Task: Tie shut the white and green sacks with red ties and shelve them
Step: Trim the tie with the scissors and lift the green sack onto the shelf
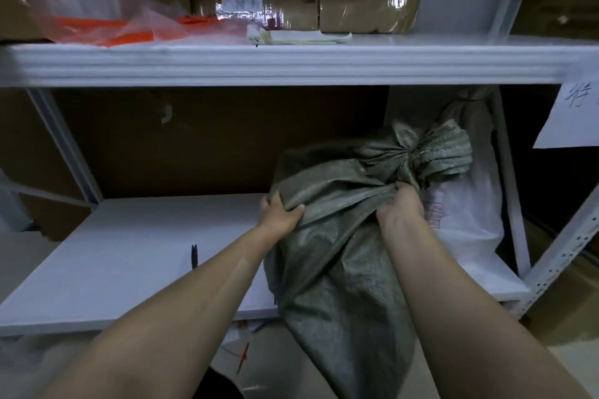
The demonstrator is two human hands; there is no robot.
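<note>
Both the left hand (281, 214) and right hand (401, 208) clamp fingers on the green sack (337, 246).

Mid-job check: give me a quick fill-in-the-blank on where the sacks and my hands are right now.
The left hand and right hand both grip one sack, coloured ____.
The white sack stands on the lower shelf, to the ____ of the gripped one.
The orange items in a clear bag lie on the ____ shelf.
Missing: green; right; upper.
</note>
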